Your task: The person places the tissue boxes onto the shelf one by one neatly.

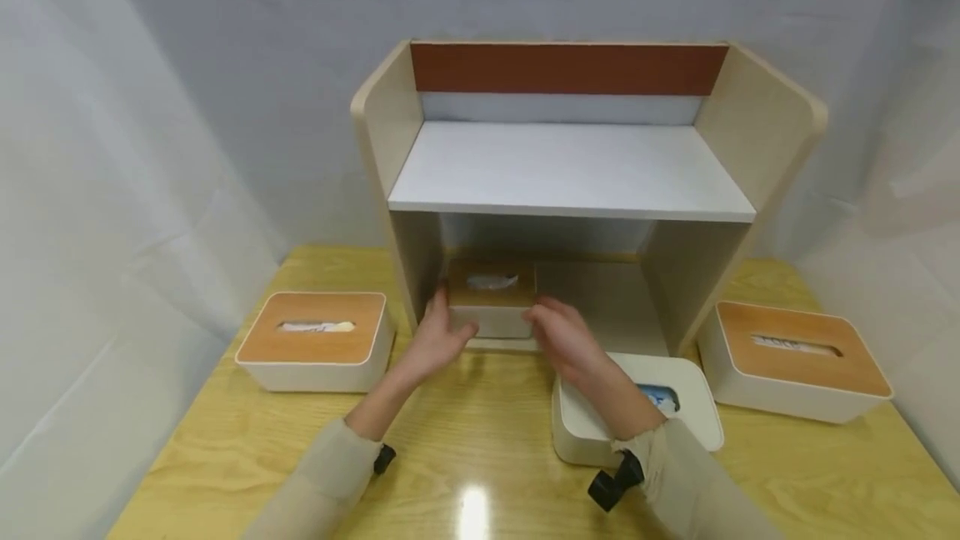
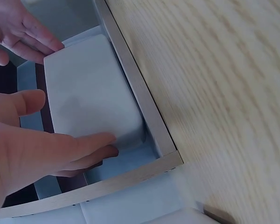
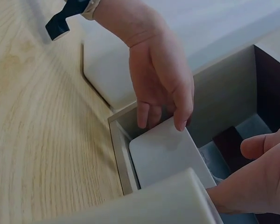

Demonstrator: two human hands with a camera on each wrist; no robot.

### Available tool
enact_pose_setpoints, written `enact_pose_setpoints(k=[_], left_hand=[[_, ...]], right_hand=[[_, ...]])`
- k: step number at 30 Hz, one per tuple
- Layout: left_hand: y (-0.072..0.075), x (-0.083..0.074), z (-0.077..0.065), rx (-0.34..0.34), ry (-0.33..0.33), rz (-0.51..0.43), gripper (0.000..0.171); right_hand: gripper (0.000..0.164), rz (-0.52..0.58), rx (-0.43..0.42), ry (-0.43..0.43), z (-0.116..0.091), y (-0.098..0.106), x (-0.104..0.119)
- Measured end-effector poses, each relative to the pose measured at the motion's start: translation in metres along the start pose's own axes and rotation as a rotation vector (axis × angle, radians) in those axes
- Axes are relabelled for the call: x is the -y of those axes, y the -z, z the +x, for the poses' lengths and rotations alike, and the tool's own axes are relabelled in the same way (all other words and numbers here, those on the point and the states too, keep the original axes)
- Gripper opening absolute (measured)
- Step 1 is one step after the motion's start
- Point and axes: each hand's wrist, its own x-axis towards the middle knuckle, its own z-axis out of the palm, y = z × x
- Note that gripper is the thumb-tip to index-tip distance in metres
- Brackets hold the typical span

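A tissue box (image 1: pixel 491 323) with a wood-look lid lies in the lower left compartment of a desktop shelf (image 1: pixel 570 173), a tissue showing in its slot. At its left end my left hand (image 1: pixel 437 336) touches it; in the left wrist view the left hand (image 2: pixel 42 149) lays extended fingers along the box's white side (image 2: pixel 88 84), thumb raised off it. My right hand (image 1: pixel 564 336) is at the opposite end. The left wrist view shows the right hand's (image 2: pixel 21 32) straight fingertips against the box corner. The right palm is hidden.
Two wood-lidded tissue boxes flank the shelf, the left box (image 1: pixel 322 348) and the right box (image 1: pixel 802 365). A cream tissue box (image 1: pixel 697 390) stands before the shelf under my right forearm. The shelf's side panels (image 1: pixel 720 298) bound the compartment.
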Motion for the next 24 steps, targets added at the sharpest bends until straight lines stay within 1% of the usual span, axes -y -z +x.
enact_pose_setpoints(k=[4,7,9,11,12,14,16,20,24], left_hand=[[-0.001,-0.002,0.007,0.0,0.003,-0.014,0.088],[-0.001,-0.003,0.011,-0.018,-0.01,-0.036,0.087],[-0.001,-0.003,0.012,-0.034,-0.025,-0.037,0.086],[-0.001,-0.003,0.013,-0.039,-0.026,-0.042,0.087],[-0.001,-0.003,0.014,-0.036,-0.021,-0.042,0.087],[-0.002,-0.003,0.016,-0.028,-0.01,-0.038,0.087],[-0.001,-0.003,0.018,-0.016,0.014,-0.033,0.088],[-0.002,-0.004,0.021,-0.002,0.031,0.001,0.089],[-0.001,-0.005,0.022,0.016,0.027,0.018,0.091]], right_hand=[[0.068,0.051,-0.048,0.003,0.005,0.0,0.002],[0.053,0.081,-0.062,0.008,0.008,0.0,0.003],[0.031,0.088,-0.064,0.011,0.01,0.0,0.003],[0.008,0.101,-0.072,0.01,0.012,-0.001,0.003],[0.008,0.112,-0.075,0.009,0.013,0.0,0.004],[0.021,0.13,-0.081,0.01,0.015,0.0,0.004],[0.027,0.139,-0.077,0.013,0.016,0.001,0.005],[0.029,0.135,-0.075,0.013,0.02,0.003,0.007],[0.032,0.147,-0.096,0.0,0.022,0.004,0.009]])
